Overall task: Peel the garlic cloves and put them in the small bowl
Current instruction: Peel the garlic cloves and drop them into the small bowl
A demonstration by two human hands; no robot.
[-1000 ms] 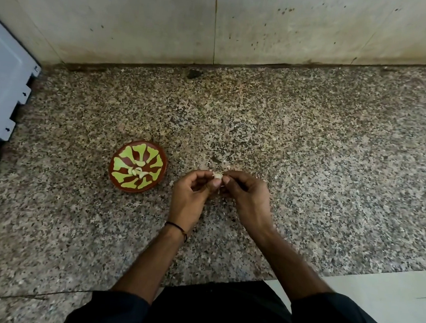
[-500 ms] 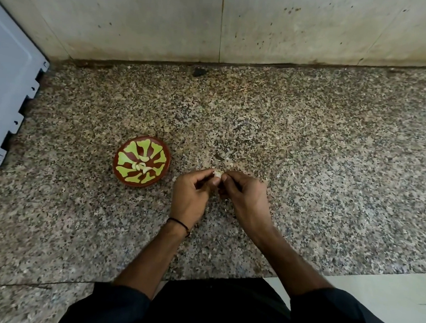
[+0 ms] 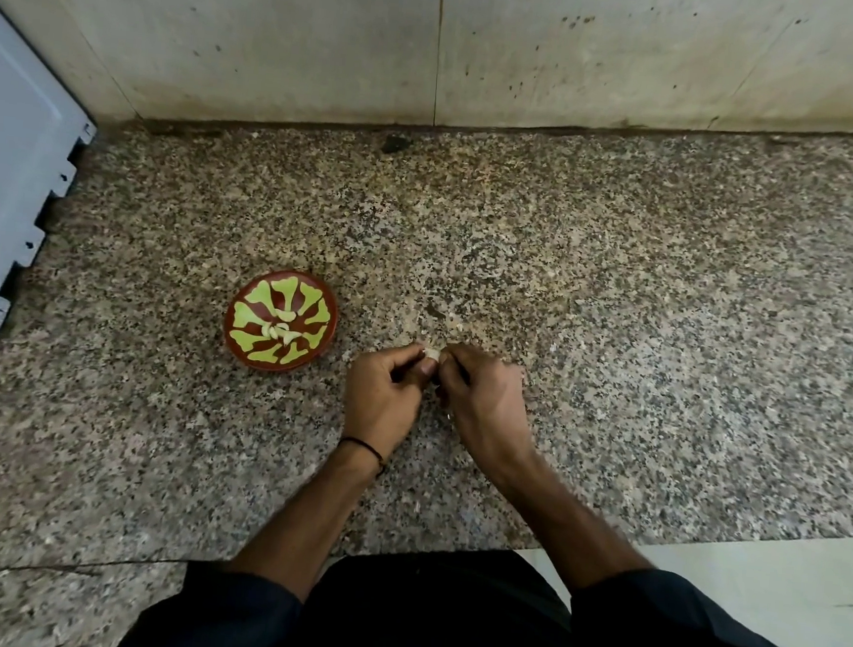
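Little has moved: left hand (image 3: 382, 397) and right hand (image 3: 484, 405) fingers still pinch the small pale garlic clove (image 3: 431, 353), mid-peel. Next, it likely goes left into the red-and-green patterned bowl (image 3: 333, 317).

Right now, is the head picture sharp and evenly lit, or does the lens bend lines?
Head view: soft, even light, no glare on the granite counter; wall joints fan outward toward the top, wide-angle stretch; small bowl sharp; the garlic clove pinched between left hand and right hand is tiny, slightly soft.
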